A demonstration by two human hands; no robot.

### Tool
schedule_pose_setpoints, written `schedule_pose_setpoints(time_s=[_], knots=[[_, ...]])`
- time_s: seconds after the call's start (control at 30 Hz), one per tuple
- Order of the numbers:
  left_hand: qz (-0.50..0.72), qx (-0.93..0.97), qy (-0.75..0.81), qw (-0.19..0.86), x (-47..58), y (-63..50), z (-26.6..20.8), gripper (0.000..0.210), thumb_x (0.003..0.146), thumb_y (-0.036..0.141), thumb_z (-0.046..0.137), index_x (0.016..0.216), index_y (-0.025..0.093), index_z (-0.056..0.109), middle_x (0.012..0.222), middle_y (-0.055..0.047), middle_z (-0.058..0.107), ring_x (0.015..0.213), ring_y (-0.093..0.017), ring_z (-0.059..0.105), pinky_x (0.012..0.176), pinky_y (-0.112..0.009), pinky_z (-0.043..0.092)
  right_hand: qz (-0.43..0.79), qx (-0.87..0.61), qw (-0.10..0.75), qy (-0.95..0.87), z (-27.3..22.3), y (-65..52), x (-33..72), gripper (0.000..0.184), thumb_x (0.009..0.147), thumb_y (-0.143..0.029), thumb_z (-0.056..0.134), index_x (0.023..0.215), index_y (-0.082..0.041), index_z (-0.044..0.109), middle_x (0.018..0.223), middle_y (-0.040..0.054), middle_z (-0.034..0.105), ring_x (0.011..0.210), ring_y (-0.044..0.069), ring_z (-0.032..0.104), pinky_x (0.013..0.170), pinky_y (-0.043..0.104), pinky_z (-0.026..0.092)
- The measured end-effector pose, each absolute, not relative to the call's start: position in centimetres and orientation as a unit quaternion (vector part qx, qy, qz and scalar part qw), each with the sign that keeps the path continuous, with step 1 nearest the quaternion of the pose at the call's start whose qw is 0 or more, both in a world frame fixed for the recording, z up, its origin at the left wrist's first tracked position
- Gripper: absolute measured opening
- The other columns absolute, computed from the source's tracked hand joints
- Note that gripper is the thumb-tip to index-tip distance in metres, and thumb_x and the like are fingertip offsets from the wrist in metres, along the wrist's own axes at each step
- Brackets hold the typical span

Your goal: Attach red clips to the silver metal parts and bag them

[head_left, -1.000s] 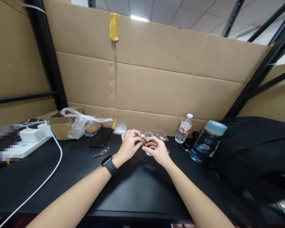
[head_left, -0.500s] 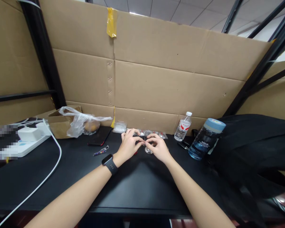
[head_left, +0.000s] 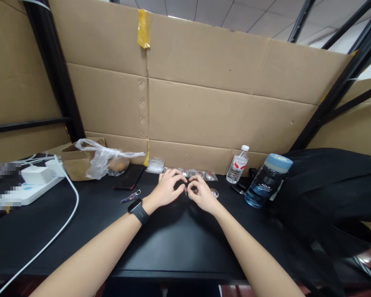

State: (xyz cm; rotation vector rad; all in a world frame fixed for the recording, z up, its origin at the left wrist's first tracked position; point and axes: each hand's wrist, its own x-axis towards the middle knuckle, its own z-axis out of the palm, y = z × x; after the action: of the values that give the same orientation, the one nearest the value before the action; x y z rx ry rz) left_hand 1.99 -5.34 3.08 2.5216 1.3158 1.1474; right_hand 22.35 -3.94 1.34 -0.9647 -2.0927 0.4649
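Both my hands are close together over the middle of the black table. The thumb and index finger of my left hand (head_left: pixel 168 189) are curved and a little apart, with nothing clearly between them. My right hand (head_left: pixel 203 194) pinches its thumb and index finger together at a small thin reddish piece (head_left: pixel 186 191), which shows in the gap between the hands; its kind is too small to make out. A round clear disc (head_left: pixel 214 192) lies beside my right hand. Behind the hands is a row of clear packets (head_left: pixel 204 175) with shiny round pieces and red bits.
At left stand a power strip (head_left: pixel 34 192), a cardboard box (head_left: pixel 77 163) and a plastic bag (head_left: pixel 99 163) with orange fruit. A phone (head_left: pixel 128 178) and keychain (head_left: pixel 130 197) lie nearby. Rightward are a water bottle (head_left: pixel 237 167), a blue-lidded bottle (head_left: pixel 266 181) and a black bag (head_left: pixel 327 198).
My left finger and thumb have parted slightly and drawn back from the small piece. The right fingers have curled more, and the clear disc beside the right hand now shows.
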Motion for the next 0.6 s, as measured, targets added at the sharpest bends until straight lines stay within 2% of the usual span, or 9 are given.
schedule_pose_setpoints(time_s=[0.17, 0.37, 0.47, 0.53, 0.6], knots=[[0.342, 0.841, 0.418, 0.034, 2.5, -5.9, 2.8, 0.019, 0.084, 0.032, 0.065, 0.102, 0.029, 0.070, 0.120, -0.004, 0.064, 0.121, -0.028, 0.048, 0.100, -0.045, 0.035, 0.171, -0.382, 0.369, -0.830, 1.0, -3.7, 22.7, 0.003, 0.083, -0.018, 0.062, 0.082, -0.019, 0.065, 0.118, 0.0106, 0.054, 0.117, 0.025, 0.055, 0.087, 0.036, 0.053], [0.310, 0.846, 0.430, 0.051, 2.5, -5.5, 2.1, 0.016, 0.083, 0.035, 0.068, 0.095, 0.026, 0.071, 0.111, -0.003, 0.067, 0.113, -0.027, 0.051, 0.094, -0.042, 0.035, 0.200, -0.380, 0.376, -0.821, 1.7, -4.0, 22.7, 0.007, 0.086, -0.023, 0.061, 0.082, -0.019, 0.066, 0.122, 0.0102, 0.052, 0.113, 0.023, 0.057, 0.078, 0.031, 0.053], [0.312, 0.849, 0.425, 0.047, 2.5, -5.3, 1.9, 0.011, 0.086, 0.035, 0.067, 0.092, 0.028, 0.073, 0.111, -0.002, 0.067, 0.113, -0.025, 0.051, 0.093, -0.041, 0.034, 0.206, -0.375, 0.369, -0.825, 2.1, -4.0, 22.9, 0.010, 0.088, -0.025, 0.061, 0.083, -0.019, 0.066, 0.120, 0.0094, 0.055, 0.108, 0.021, 0.059, 0.077, 0.030, 0.052], [0.316, 0.847, 0.426, 0.034, 2.4, -5.2, 1.9, 0.010, 0.089, 0.034, 0.067, 0.089, 0.028, 0.074, 0.108, -0.002, 0.067, 0.112, -0.024, 0.051, 0.092, -0.040, 0.032, 0.194, -0.372, 0.356, -0.835, 2.1, -3.8, 23.3, 0.011, 0.091, -0.026, 0.058, 0.091, -0.020, 0.067, 0.115, 0.0088, 0.059, 0.104, 0.020, 0.060, 0.079, 0.031, 0.052], [0.318, 0.843, 0.434, 0.026, 2.2, -5.1, 1.8, 0.009, 0.090, 0.033, 0.067, 0.089, 0.028, 0.074, 0.103, -0.002, 0.068, 0.108, -0.024, 0.052, 0.091, -0.039, 0.031, 0.156, -0.386, 0.335, -0.845, 2.0, -3.5, 23.9, 0.017, 0.091, -0.025, 0.060, 0.106, -0.021, 0.067, 0.113, 0.0091, 0.062, 0.106, 0.022, 0.060, 0.088, 0.034, 0.050]])
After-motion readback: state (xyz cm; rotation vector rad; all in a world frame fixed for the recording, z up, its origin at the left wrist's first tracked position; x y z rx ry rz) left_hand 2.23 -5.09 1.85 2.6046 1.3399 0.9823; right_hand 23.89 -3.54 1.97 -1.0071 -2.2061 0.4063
